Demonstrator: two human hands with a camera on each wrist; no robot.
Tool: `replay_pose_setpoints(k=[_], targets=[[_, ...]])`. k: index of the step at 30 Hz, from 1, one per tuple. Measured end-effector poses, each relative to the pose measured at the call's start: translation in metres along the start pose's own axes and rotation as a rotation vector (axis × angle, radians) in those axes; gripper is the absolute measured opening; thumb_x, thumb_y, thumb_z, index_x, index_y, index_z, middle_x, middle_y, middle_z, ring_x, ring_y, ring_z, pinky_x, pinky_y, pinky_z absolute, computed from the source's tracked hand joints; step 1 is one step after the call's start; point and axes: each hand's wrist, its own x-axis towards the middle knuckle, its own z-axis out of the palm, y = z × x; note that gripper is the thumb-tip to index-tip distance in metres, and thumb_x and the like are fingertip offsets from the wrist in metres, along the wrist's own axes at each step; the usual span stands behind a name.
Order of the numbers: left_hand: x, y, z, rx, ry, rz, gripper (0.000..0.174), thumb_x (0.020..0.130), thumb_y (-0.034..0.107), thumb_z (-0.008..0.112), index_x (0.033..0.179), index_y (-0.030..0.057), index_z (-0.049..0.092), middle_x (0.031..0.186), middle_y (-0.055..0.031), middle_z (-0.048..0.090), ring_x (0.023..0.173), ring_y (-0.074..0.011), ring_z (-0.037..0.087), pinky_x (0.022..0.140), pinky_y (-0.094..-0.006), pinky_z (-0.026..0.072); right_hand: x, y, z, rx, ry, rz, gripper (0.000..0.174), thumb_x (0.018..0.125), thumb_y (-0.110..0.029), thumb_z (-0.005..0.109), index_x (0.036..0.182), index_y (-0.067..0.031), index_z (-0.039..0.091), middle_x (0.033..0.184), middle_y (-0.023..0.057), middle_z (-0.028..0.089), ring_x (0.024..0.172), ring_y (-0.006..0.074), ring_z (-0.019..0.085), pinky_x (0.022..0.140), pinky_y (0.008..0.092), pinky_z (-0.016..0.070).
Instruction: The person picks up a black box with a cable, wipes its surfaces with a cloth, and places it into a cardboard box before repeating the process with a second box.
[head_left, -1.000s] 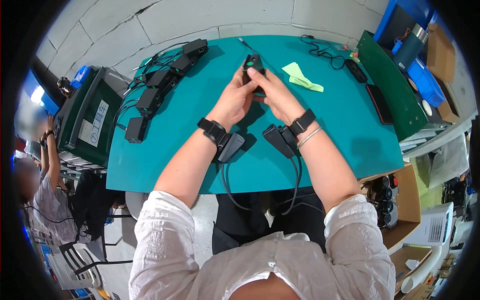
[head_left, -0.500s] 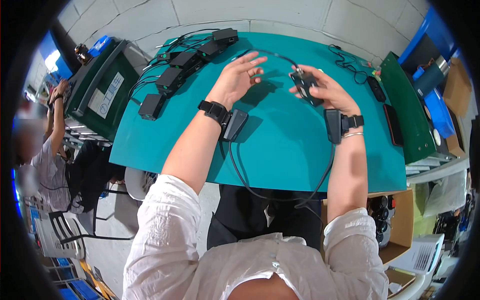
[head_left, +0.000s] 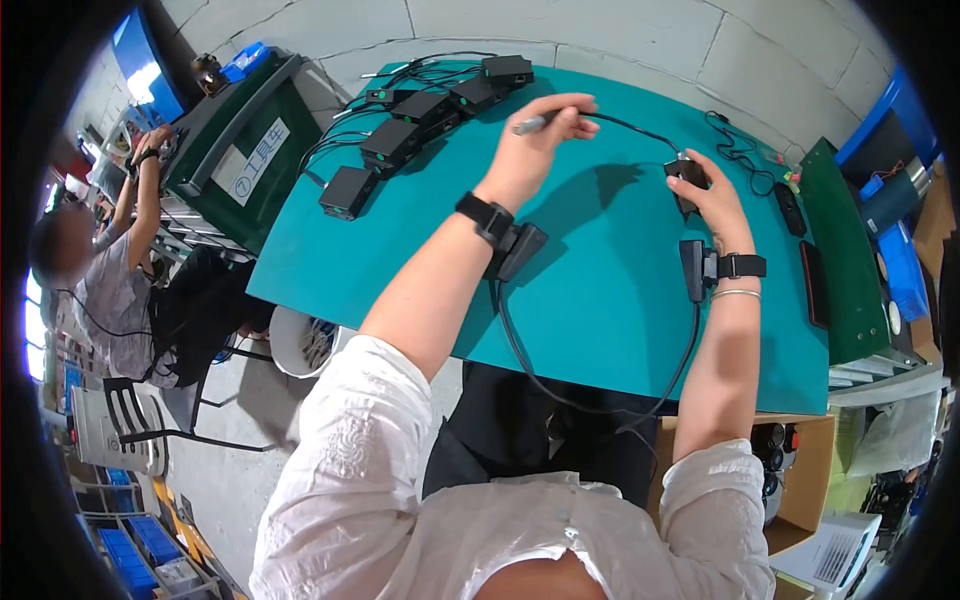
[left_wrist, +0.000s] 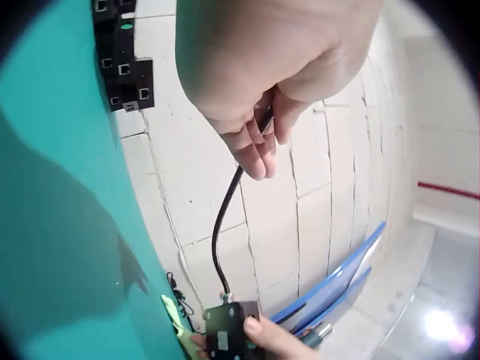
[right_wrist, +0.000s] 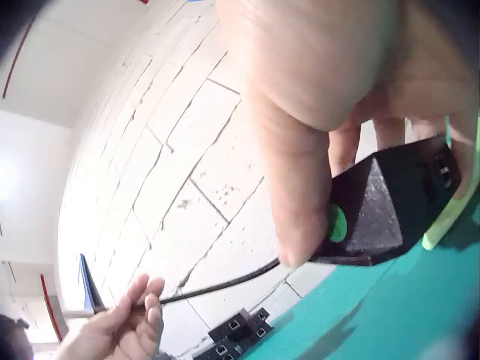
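My left hand (head_left: 530, 150) is raised above the green table and pinches the black cable (head_left: 632, 126) near its metal connector (head_left: 530, 124). At the right, my right hand (head_left: 722, 205) grips a small black box (head_left: 686, 184), from which the cable runs. In the right wrist view the thumb lies beside a green round sticker (right_wrist: 337, 223) on that box (right_wrist: 379, 214). The left wrist view shows the cable (left_wrist: 218, 232) bowed between the left fingers and the box (left_wrist: 229, 330).
Several black boxes (head_left: 390, 145) with cables stand at the table's back left. At the right lie a phone (head_left: 814, 284), a black device (head_left: 790, 209) and a coiled cable (head_left: 735, 150). A seated person (head_left: 115, 290) is at the far left. The light-green cloth (left_wrist: 178, 324) shows beyond the box.
Both hands were together on the box; they have moved apart, the right carrying the box rightward and the left drawing the cable out to the left. The head view has shifted.
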Motion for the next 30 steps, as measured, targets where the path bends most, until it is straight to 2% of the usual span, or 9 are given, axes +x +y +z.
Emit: replay_pose_setpoints(k=[2, 5, 15, 19, 21, 22, 24, 26, 30], targets=[[-0.002, 0.002, 0.008, 0.165, -0.031, 0.006, 0.025, 0.096, 0.013, 0.050, 0.113, -0.0016, 0.060, 0.105, -0.0124, 0.063, 0.093, -0.0186, 0.062, 0.085, -0.0316, 0.0511, 0.002, 0.004, 0.004, -0.103, 0.073, -0.028, 0.072, 0.069, -0.031, 0.079, 0.130, -0.0049, 0.051, 0.115, 0.0125, 0.061, 0.104, 0.0204, 0.059, 0.089, 0.0307, 0.0458], [-0.004, 0.006, 0.011, 0.378, -0.029, 0.009, 0.024, 0.096, 0.013, 0.049, 0.113, -0.0003, 0.061, 0.104, -0.0105, 0.064, 0.094, -0.0177, 0.062, 0.086, -0.0304, 0.0501, 0.001, 0.006, 0.010, -0.158, 0.090, -0.028, 0.072, 0.070, -0.034, 0.078, 0.130, -0.0047, 0.051, 0.114, 0.0134, 0.062, 0.102, 0.0219, 0.060, 0.087, 0.0309, 0.0470], [-0.004, 0.004, 0.004, 0.487, -0.015, 0.099, 0.025, 0.096, 0.014, 0.051, 0.114, 0.0012, 0.061, 0.110, -0.0099, 0.063, 0.099, -0.0178, 0.062, 0.088, -0.0301, 0.0486, 0.002, 0.005, 0.022, -0.197, 0.124, -0.073, 0.073, 0.070, -0.040, 0.076, 0.129, -0.0050, 0.051, 0.110, 0.0140, 0.063, 0.099, 0.0227, 0.062, 0.084, 0.0315, 0.0486], [0.003, -0.003, -0.004, 0.238, 0.092, 0.133, 0.028, 0.096, 0.015, 0.050, 0.118, -0.0007, 0.057, 0.115, -0.0142, 0.060, 0.103, -0.0231, 0.062, 0.091, -0.0330, 0.0487, -0.001, -0.001, 0.023, -0.034, 0.086, -0.095, 0.070, 0.073, -0.037, 0.076, 0.130, -0.0050, 0.051, 0.115, 0.0119, 0.061, 0.105, 0.0215, 0.059, 0.089, 0.0316, 0.0460], [0.006, -0.003, -0.010, -0.086, 0.252, 0.080, 0.031, 0.097, 0.016, 0.049, 0.122, -0.0030, 0.049, 0.118, -0.0185, 0.058, 0.103, -0.0282, 0.061, 0.092, -0.0361, 0.0493, -0.001, -0.003, 0.024, 0.041, 0.055, -0.098, 0.067, 0.075, -0.034, 0.076, 0.130, -0.0049, 0.051, 0.118, 0.0111, 0.059, 0.107, 0.0212, 0.058, 0.091, 0.0320, 0.0449], [0.007, -0.005, -0.017, -0.145, 0.233, 0.065, 0.034, 0.099, 0.020, 0.044, 0.123, -0.0038, 0.043, 0.123, -0.0225, 0.053, 0.107, -0.0331, 0.058, 0.094, -0.0394, 0.0487, 0.000, -0.004, 0.025, 0.112, 0.007, -0.115, 0.065, 0.077, -0.031, 0.075, 0.130, -0.0052, 0.050, 0.120, 0.0106, 0.058, 0.108, 0.0205, 0.057, 0.092, 0.0320, 0.0440], [0.007, -0.002, -0.023, -0.244, 0.245, 0.021, 0.035, 0.100, 0.023, 0.042, 0.123, -0.0037, 0.043, 0.125, -0.0229, 0.052, 0.110, -0.0343, 0.056, 0.095, -0.0402, 0.0480, -0.005, -0.014, 0.027, 0.181, -0.034, -0.131, 0.063, 0.078, -0.028, 0.074, 0.131, -0.0055, 0.049, 0.121, 0.0100, 0.057, 0.109, 0.0197, 0.056, 0.094, 0.0321, 0.0431], [0.007, -0.003, -0.026, -0.362, 0.269, -0.048, 0.043, 0.102, 0.032, 0.031, 0.122, -0.0047, 0.043, 0.129, -0.0242, 0.048, 0.118, -0.0372, 0.049, 0.099, -0.0424, 0.0456, -0.012, -0.025, 0.024, 0.427, -0.191, -0.027, 0.061, 0.081, -0.025, 0.072, 0.133, -0.0067, 0.047, 0.119, 0.0093, 0.055, 0.109, 0.0184, 0.056, 0.093, 0.0319, 0.0431], [0.006, -0.007, -0.028, -0.494, 0.282, -0.155, 0.048, 0.102, 0.034, 0.025, 0.120, -0.0063, 0.042, 0.129, -0.0241, 0.048, 0.120, -0.0373, 0.048, 0.102, -0.0428, 0.0444, -0.010, -0.020, 0.020, 0.609, -0.314, -0.112, 0.062, 0.081, -0.021, 0.072, 0.135, -0.0079, 0.046, 0.119, 0.0074, 0.053, 0.108, 0.0177, 0.055, 0.094, 0.0304, 0.0412]])
